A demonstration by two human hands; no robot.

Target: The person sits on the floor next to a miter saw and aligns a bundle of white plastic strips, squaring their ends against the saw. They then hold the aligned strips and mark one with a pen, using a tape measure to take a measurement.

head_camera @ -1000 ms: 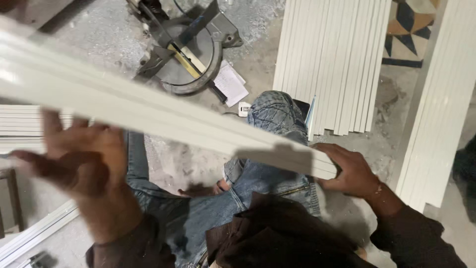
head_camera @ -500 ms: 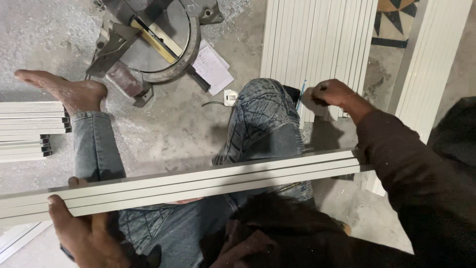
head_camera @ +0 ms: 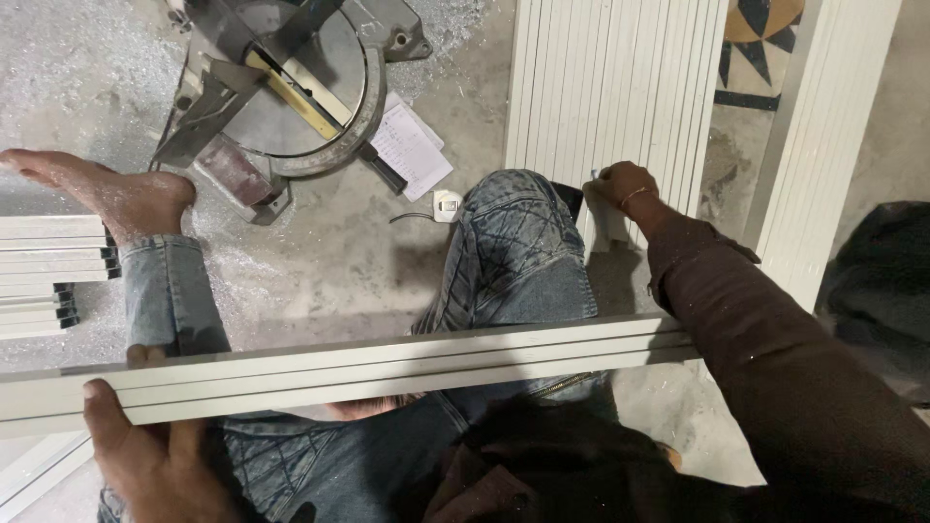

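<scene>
Head view, left hand: the left hand grips the near end of a long white profile strip from below, thumb hooked over the upper edge, fingers closed on it.
Head view, strip: the strip lies level across the person's lap, over both jeans-clad legs, running from the left edge of the frame to the right sleeve.
Head view, right hand: the right hand is off the strip and reaches to the stack of white profiles on the floor beyond the right knee; its fingers curl around a small pale piece at the stack's near end, but what that piece is cannot be told.
Change over the last second: a second ago both hands held the strip, tilted and high across the view; half a second ago it had come down to the lap and the right hand had already gone to the stack. Now the strip sits a touch flatter and the right hand stays at the stack.
Meaning: the strip is parked under one hand alone, and the work in hand appears to have shifted to the stack end.
Surroundings: a mitre saw stands on the dusty concrete floor ahead, a sheet of paper just beside it, a bare foot to its left, and more cut white lengths at the left edge.
</scene>
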